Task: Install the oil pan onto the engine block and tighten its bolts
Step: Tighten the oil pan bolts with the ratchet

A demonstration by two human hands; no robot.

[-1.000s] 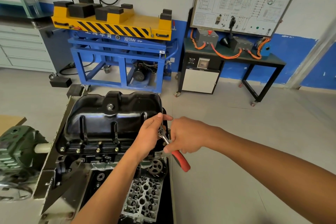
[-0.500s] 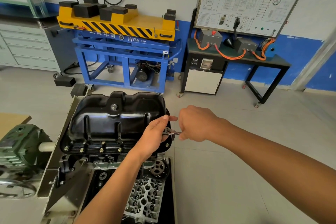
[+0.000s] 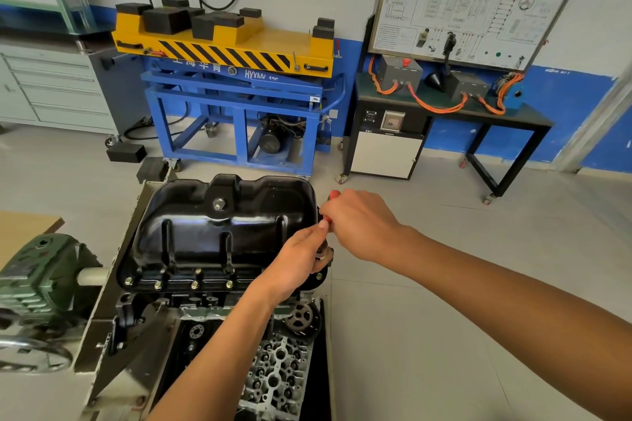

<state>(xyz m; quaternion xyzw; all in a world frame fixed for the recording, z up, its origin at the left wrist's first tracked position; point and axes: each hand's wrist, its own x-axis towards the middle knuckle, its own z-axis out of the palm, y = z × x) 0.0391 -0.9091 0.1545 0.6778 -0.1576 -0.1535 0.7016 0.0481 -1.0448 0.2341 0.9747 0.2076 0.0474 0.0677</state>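
Observation:
The black oil pan [image 3: 225,225] sits on the upturned engine block [image 3: 205,308], with several bolts [image 3: 195,285] along its near flange. My left hand [image 3: 297,263] rests at the pan's right edge, fingers curled around the head of a ratchet wrench, which it mostly hides. My right hand [image 3: 359,222] grips the wrench's red handle [image 3: 333,195], which points away from me beside the pan's right side.
The engine hangs in a stand with a green gearbox [image 3: 37,284] at the left. A blue and yellow lift cart [image 3: 236,79] stands behind, a black bench [image 3: 455,113] with a wiring board at the right. Bare floor lies to the right of the stand.
My right hand has swung the red wrench handle from pointing toward me round to pointing away, rising beside the pan. The left hand stayed at the pan's right edge.

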